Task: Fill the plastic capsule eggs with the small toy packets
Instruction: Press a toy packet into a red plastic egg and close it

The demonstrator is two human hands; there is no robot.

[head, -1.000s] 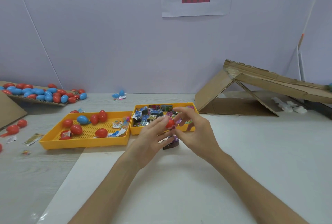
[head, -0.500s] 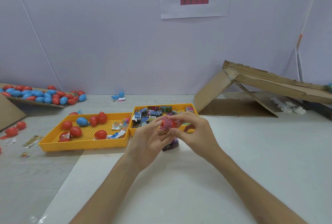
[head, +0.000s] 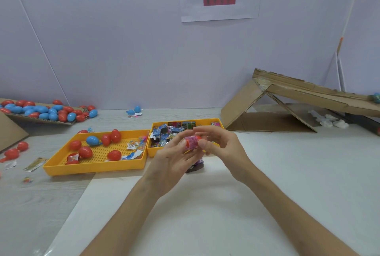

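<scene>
A red capsule egg (head: 192,141) with a pink toy packet pushed into it is held between both hands, above the table in front of the trays. My left hand (head: 170,159) grips it from the left and below; my right hand (head: 221,145) pinches it from the right. A dark packet (head: 195,167) lies on the table under the hands. Behind them a small yellow tray (head: 153,153) holds several toy packets (head: 164,134). To its left a larger yellow tray (head: 92,166) holds several red eggs (head: 85,151) and one blue egg (head: 92,140).
A cardboard sheet (head: 39,121) at the far left carries many red and blue eggs. Loose eggs (head: 12,153) and wrappers (head: 35,164) lie at the left edge. A folded cardboard ramp (head: 287,99) stands at the right. White sheet (head: 205,214) covers the near table.
The egg has turned in my fingers, so the pink packet in it now faces me. Both hands have stayed in the same place in front of the small tray.
</scene>
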